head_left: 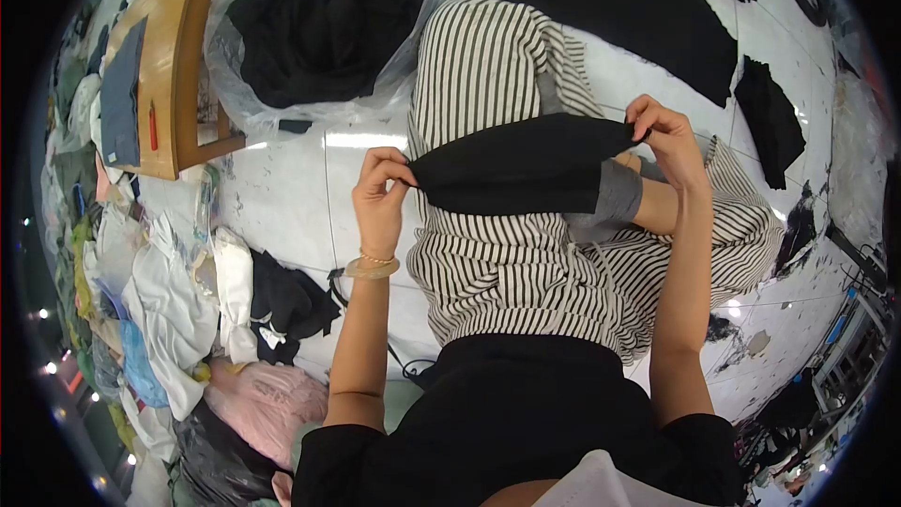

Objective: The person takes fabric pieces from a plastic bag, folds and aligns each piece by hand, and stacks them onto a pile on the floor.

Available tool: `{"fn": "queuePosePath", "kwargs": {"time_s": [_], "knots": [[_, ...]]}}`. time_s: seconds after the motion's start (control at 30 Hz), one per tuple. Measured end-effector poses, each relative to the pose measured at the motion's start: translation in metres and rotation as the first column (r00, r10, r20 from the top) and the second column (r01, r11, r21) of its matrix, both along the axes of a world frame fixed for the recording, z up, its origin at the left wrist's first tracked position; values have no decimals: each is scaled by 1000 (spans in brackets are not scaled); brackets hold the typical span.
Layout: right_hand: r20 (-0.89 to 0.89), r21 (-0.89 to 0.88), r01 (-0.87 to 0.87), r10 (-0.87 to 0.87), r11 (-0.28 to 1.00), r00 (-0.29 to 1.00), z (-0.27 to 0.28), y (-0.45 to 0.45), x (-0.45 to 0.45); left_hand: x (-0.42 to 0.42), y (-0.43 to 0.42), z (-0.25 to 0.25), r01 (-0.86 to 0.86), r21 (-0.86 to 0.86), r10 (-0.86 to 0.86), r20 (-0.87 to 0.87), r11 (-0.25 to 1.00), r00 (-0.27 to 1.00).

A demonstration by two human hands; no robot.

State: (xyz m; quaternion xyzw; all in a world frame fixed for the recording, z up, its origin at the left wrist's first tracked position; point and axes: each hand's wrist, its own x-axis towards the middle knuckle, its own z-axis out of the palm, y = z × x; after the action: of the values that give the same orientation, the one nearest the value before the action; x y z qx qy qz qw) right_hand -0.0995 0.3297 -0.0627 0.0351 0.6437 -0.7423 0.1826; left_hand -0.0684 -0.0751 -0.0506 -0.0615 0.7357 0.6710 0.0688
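Observation:
A piece of black fabric (526,169) is stretched between my two hands, above my striped trousers (474,56). My left hand (383,183) pinches its left end, fingers closed on the edge. At the opposite end, my right hand (662,131) grips a corner between thumb and fingers. The cloth's lower edge hangs over my lap, and a grey cuff (610,197) shows beside its lower right part. A bangle is on my left wrist.
Ahead to the left stands a clear plastic bag (221,66) full of black cloth (328,28), near a wooden stool or table (183,66). Black fabric sheets (638,9) lie on the tiled floor ahead. Piled cloth and bags (169,291) fill the left side.

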Motion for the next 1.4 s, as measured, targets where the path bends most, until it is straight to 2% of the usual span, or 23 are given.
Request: {"fn": "queuePosePath", "kwargs": {"time_s": [0.03, 0.07, 0.13, 0.2, 0.3, 0.37, 0.43, 0.5, 0.53, 0.63, 0.77, 0.83, 0.87, 0.97, 1.1, 1.13, 1.17, 1.2, 1.23, 1.27, 1.33, 1.37, 1.4], "knots": [[60, 135, -55, 47, 989, 997, -2, 0, 6, 5, 0, -9, -6, -53, 5, -28, 999, 1000], [70, 125, -60, 52, 990, 996, -4, -3, 10, 8, 1, -17, -11, -105, 5, -57, 994, 998], [65, 261, -20, 3, 965, 998, -7, -7, 18, 9, 3, -21, -35, -59, 33, -30, 998, 999], [-10, 268, 9, -7, 963, 1000, -9, -9, 19, 8, 3, -19, -35, -45, 34, -29, 998, 999], [-216, 564, 210, -102, 799, 971, 6, -15, 14, 4, 2, -13, -41, -33, 40, -26, 999, 999], [-316, 575, 262, -85, 775, 945, 22, -35, 10, 3, 1, -13, -39, -43, 37, -56, 998, 998], [-460, 556, 293, -6, 778, 888, 39, -67, 9, 4, 0, -14, -39, -37, 38, -38, 999, 999], [-327, 559, 143, 59, 817, 943, 54, -107, 18, 5, 0, -16, -34, -35, 32, -44, 999, 999], [-445, 517, 112, 155, 849, 882, 48, -123, 19, 5, 0, -15, -37, -40, 36, -46, 998, 998], [-497, 674, 12, 442, 738, 746, 42, -170, 24, 6, 2, -14, -65, 14, 65, -13, 998, 998], [-542, 729, 76, 504, 681, 672, 30, -217, 18, 7, 3, -12, -69, 49, 71, -35, 996, 997], [-625, 734, 178, 550, 655, 553, 19, -224, 11, 8, -1, -14, -35, -49, 32, -61, 998, 998], [-648, 686, 186, 476, 703, 594, 21, -227, 11, 8, -1, -15, -34, -105, 24, -99, 994, 995], [-633, 543, 94, 333, 834, 699, 28, -220, 11, 8, 0, -18, -71, 43, 72, -26, 997, 997], [-636, 541, 290, 158, 790, 755, 30, -168, 15, 2, 5, -12, -64, 41, 65, -15, 997, 998], [-663, 530, 439, 32, 725, 748, 26, -149, 18, 2, 5, -11, -62, 26, 62, -9, 998, 998], [-583, 566, 469, -73, 678, 809, 23, -127, 22, 2, 4, -11, -56, 28, 56, -2, 998, 998], [-401, 481, 525, -356, 702, 844, 16, -109, 27, 2, 3, -12, -54, 31, 54, -1, 998, 999], [-367, 515, 597, -471, 615, 802, 12, -88, 31, 1, 3, -12, -51, 30, 51, 2, 998, 999], [-306, 464, 634, -559, 619, 771, -3, -68, 34, 1, 2, -13, -48, 28, 48, 4, 998, 999], [-153, 305, 444, -417, 842, 896, -12, -38, 41, 1, 2, -14, -39, 19, 39, 0, 999, 999], [-155, 302, 448, -421, 841, 894, -18, -33, 43, 1, 2, -14, -33, 8, 33, -4, 999, 999], [-80, 313, 327, -318, 892, 945, -21, -32, 44, 0, 3, -14, -29, 6, 29, -7, 1000, 1000]]}}
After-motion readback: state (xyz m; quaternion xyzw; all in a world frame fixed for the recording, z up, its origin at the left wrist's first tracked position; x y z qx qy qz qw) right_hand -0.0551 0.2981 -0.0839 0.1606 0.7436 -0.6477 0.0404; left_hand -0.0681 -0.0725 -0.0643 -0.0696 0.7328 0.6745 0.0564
